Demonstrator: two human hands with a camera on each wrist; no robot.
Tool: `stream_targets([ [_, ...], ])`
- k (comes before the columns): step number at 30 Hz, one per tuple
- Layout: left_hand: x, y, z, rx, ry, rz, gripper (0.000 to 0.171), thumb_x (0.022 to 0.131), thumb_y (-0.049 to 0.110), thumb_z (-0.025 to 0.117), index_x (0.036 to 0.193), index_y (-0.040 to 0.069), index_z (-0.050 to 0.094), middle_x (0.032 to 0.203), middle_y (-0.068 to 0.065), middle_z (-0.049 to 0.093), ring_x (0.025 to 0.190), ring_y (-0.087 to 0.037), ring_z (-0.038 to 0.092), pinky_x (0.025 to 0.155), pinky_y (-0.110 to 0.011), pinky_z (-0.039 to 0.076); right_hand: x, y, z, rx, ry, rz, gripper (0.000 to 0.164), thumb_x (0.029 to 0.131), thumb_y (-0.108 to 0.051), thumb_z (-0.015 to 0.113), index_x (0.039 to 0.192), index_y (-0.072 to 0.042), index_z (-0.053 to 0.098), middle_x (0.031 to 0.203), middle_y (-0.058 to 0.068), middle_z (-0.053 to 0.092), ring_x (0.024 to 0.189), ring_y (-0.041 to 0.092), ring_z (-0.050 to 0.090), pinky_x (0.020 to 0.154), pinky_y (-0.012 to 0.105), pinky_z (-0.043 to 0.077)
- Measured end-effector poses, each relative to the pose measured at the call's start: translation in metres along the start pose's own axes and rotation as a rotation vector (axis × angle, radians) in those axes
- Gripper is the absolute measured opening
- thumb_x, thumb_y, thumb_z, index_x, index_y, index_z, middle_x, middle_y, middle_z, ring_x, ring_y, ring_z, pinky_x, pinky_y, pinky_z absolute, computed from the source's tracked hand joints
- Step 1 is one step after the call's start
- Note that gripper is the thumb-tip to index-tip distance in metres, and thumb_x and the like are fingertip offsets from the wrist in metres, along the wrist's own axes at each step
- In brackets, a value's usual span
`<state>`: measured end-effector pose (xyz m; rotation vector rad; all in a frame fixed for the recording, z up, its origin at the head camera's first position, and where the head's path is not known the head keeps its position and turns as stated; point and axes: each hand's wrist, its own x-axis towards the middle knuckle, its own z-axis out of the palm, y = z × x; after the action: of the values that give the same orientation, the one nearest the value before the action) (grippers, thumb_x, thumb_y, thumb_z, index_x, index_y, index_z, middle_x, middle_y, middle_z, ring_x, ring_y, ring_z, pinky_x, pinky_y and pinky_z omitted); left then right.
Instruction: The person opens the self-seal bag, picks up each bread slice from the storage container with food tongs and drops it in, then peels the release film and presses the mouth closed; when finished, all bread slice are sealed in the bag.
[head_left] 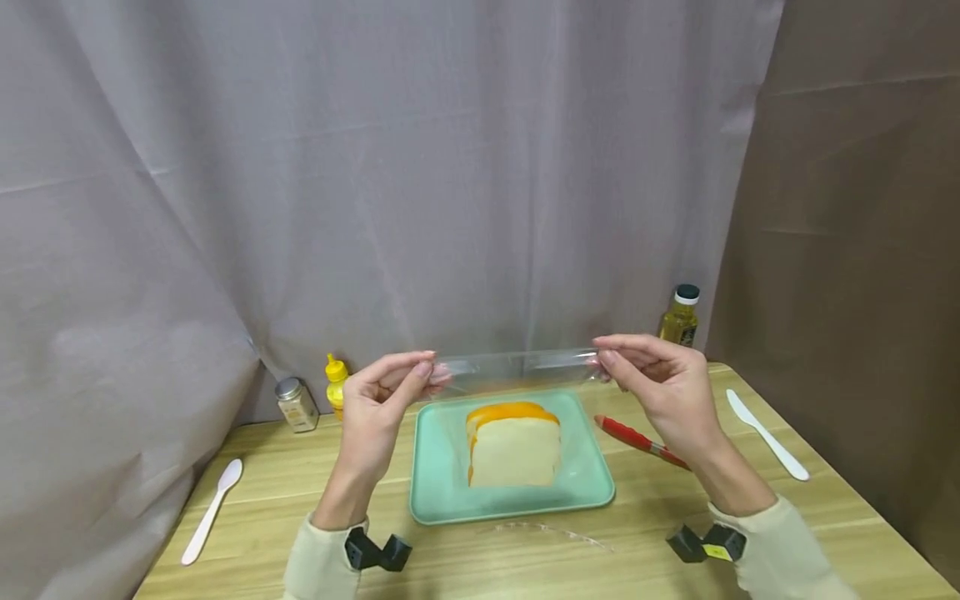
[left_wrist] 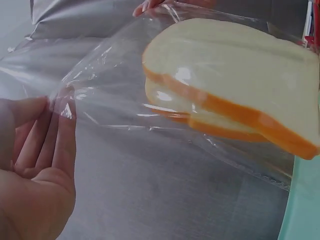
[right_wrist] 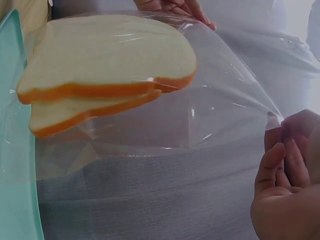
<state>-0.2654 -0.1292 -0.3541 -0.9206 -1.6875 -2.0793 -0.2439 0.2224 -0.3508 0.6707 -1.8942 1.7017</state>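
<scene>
From the head camera, the left hand (head_left: 386,392) and the right hand (head_left: 656,379) are pinching the two top corners of a clear plastic bag (head_left: 517,368), stretching its mouth taut above the far edge of the mint green tray (head_left: 435,492). Each hand is closing thumb and fingertips on the film and nothing else. The bread slices (head_left: 514,446), white with orange crusts, are standing on the tray inside the hanging bag. Left of the tray a white spoon (head_left: 213,510) is lying, with a spice jar (head_left: 296,404) and a yellow squeeze bottle (head_left: 336,382) behind it; right of the tray are a red-handled tool (head_left: 637,439), a white plastic knife (head_left: 767,434) and, further back, an oil bottle (head_left: 680,317). A loose scrap of clear film (head_left: 547,532) is lying on the wooden table (head_left: 262,533) just in front of the tray.

The left wrist camera is showing fingertips (left_wrist: 60,125) nipping the bag's corner, the film (left_wrist: 125,100) running tight across to the bread (left_wrist: 235,75), two slices stacked inside it beside the tray's rim (left_wrist: 302,210).

The right wrist camera is showing the mirror of this: fingers (right_wrist: 290,155) bunching on the opposite corner, the film (right_wrist: 215,100) wrapping the slices (right_wrist: 110,55), the tray (right_wrist: 15,165) at the left.

Judging by this, the bread is already bagged and the mouth is being drawn straight; closing the bag looks like what is left.
</scene>
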Motion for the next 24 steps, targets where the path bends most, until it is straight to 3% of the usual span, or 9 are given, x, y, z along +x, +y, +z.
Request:
stream_targets([
  [4, 0.0011, -0.001, -0.0023, -0.036, -0.055, 0.02, 0.028, 0.105, -0.003, 0.066, 0.126, -0.02, 0.064, 0.113, -0.011, 0.084, 0.104, -0.024, 0.083, 0.091, -0.047, 0.067, 0.0001, 0.001, -0.0028, 0.09, -0.032, -0.011, 0.021, 0.101, 0.009, 0.068, 0.121, 0.007, 0.074, 0.104, 0.0, 0.084, 0.087, 0.011, 0.079, 0.075, 0.02, 0.064],
  [8, 0.0014, -0.0014, -0.0045, -0.052, -0.08, 0.017, 0.026, 0.105, -0.003, 0.065, 0.13, -0.008, 0.07, 0.116, -0.017, 0.082, 0.106, -0.025, 0.082, 0.093, -0.049, 0.066, -0.0004, 0.0014, -0.0045, 0.125, -0.052, -0.012, 0.018, 0.102, 0.011, 0.065, 0.117, 0.007, 0.074, 0.105, -0.001, 0.083, 0.088, 0.013, 0.077, 0.076, 0.02, 0.064],
  [13, 0.001, -0.0004, -0.0046, -0.064, -0.09, 0.009, 0.023, 0.105, -0.005, 0.065, 0.123, -0.001, 0.078, 0.115, -0.011, 0.084, 0.105, -0.021, 0.082, 0.095, -0.047, 0.066, -0.0002, 0.0011, -0.0054, 0.18, -0.079, -0.014, 0.015, 0.102, 0.014, 0.06, 0.112, 0.01, 0.072, 0.104, 0.001, 0.082, 0.09, 0.014, 0.077, 0.08, 0.023, 0.066],
  [19, -0.0005, 0.0021, -0.0048, -0.056, -0.09, 0.005, 0.02, 0.104, -0.006, 0.063, 0.113, 0.001, 0.079, 0.113, -0.005, 0.083, 0.102, -0.017, 0.081, 0.093, -0.04, 0.067, 0.0018, 0.0039, -0.0071, 0.281, -0.156, -0.097, 0.023, 0.1, 0.022, 0.053, 0.112, 0.013, 0.071, 0.106, 0.01, 0.083, 0.094, 0.018, 0.079, 0.082, 0.026, 0.066],
  [24, -0.0008, 0.0028, -0.0058, -0.089, -0.099, -0.005, 0.026, 0.106, -0.006, 0.056, 0.115, 0.005, 0.078, 0.113, -0.004, 0.082, 0.103, -0.015, 0.079, 0.094, -0.035, 0.067, 0.002, 0.0069, -0.0091, 0.257, -0.203, -0.118, 0.028, 0.098, 0.024, 0.052, 0.112, 0.011, 0.073, 0.106, 0.009, 0.084, 0.094, 0.019, 0.08, 0.082, 0.026, 0.066],
])
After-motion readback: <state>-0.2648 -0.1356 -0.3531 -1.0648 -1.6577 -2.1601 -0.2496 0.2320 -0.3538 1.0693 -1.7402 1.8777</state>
